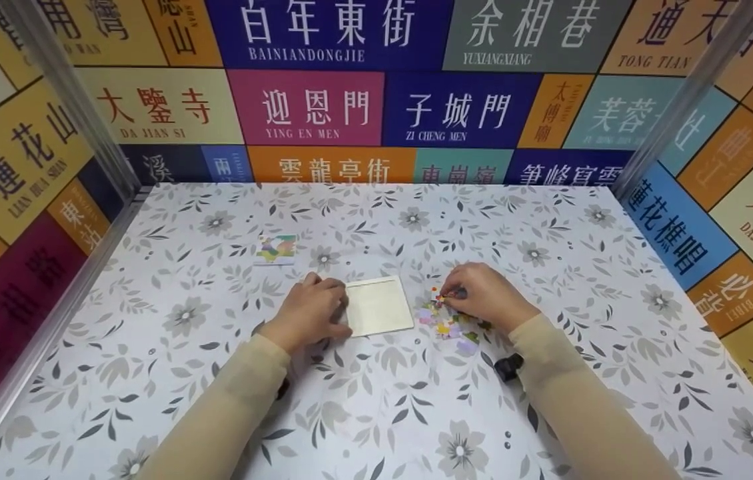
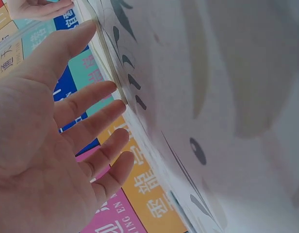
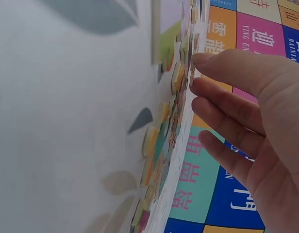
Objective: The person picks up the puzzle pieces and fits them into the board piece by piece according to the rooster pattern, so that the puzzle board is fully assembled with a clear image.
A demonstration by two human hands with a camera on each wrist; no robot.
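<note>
A pale, flat square puzzle tray [image 1: 382, 307] lies in the middle of the table, its inside bare. My left hand [image 1: 313, 310] rests at the tray's left edge. In the left wrist view the thumb and fingers of that left hand [image 2: 57, 111] are spread and fairly straight, their tips by the tray's rim. To the right of the tray lies a loose heap of colourful jigsaw puzzle pieces [image 1: 446, 328]. Over the heap's far side, my right hand [image 1: 483, 297] pinches one small piece between thumb and forefinger. The right wrist view shows the right hand's [image 3: 241, 107] fingertips beside the heap edge-on.
A small colourful picture square [image 1: 276, 249] lies on the table farther back, to the left. A white cloth with grey flowers and leaves covers the table [image 1: 376, 413]. Panels with large printed characters [image 1: 310, 107] stand behind and at both sides.
</note>
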